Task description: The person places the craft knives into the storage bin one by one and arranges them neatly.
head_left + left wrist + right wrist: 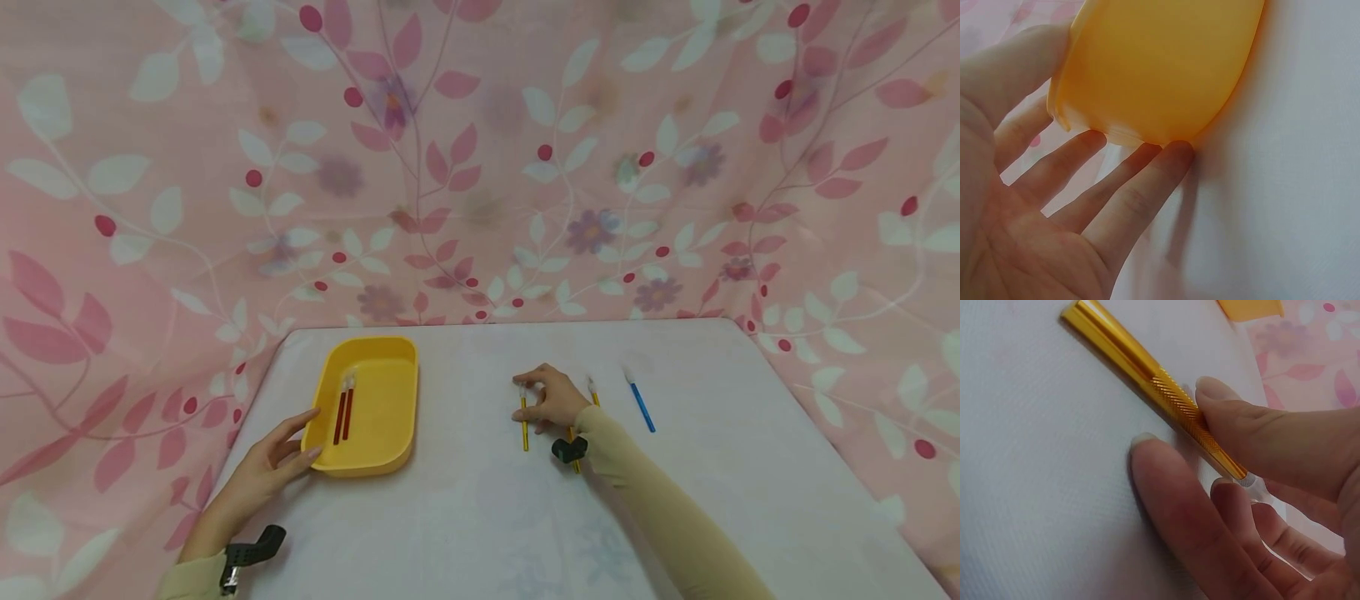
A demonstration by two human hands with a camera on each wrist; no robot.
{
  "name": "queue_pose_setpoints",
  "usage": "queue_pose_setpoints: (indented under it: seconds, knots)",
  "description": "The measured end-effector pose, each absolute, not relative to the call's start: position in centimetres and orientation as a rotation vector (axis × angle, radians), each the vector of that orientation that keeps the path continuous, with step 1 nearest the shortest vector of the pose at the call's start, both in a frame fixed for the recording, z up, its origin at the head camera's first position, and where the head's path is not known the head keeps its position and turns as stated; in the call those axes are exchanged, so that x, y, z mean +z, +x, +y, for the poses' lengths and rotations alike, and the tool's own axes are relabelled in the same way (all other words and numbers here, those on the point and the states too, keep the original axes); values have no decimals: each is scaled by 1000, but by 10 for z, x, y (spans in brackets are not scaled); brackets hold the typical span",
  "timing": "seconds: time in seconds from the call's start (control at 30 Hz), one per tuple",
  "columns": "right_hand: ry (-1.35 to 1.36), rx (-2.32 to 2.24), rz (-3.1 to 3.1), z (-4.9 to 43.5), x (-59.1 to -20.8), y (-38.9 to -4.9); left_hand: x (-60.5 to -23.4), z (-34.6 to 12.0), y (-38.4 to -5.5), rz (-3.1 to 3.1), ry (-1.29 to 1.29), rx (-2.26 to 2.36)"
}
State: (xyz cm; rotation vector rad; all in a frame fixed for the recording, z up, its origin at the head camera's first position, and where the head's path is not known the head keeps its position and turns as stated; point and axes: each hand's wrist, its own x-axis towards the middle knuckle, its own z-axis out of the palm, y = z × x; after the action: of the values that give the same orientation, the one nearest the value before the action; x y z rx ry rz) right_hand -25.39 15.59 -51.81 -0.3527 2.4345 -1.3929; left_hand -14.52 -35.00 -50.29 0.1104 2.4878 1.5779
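A yellow tray (408, 408) holds two dark red craft knives (347, 412) with clear caps. My left hand (262, 467) rests its thumb and fingers against the tray's near left corner; in the left wrist view the fingertips (1179, 153) touch its outer wall, fingers fairly straight. Low over the white table, my right hand (551, 398) holds a gold craft knife (1119, 340) between thumb and fingers by its knurled part near the capped end. The index finger stands off from the handle in the right wrist view. The knife's plain end points toward me.
Another gold knife (576, 462) lies partly hidden under my right wrist, and a further gold one (593, 392) shows behind it. A blue knife (642, 407) lies to their right. Floral pink cloth (480, 167) rises behind the white-covered table (465, 517).
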Motion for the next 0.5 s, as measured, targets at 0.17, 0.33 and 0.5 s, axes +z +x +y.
queue_pose_setpoints:
  seconds: [0.17,0.33,0.5]
  knots:
    - [-349,-1364,2438,155,-516,-255,-503,-351,-145,2491,96,1553]
    - [-308,-1357,2432,152,-514,-254,-503,-352,-145,2491,109,1557]
    - [-287,-1356,2442,151,-516,-252,-503,-351,-146,2487,120,1567]
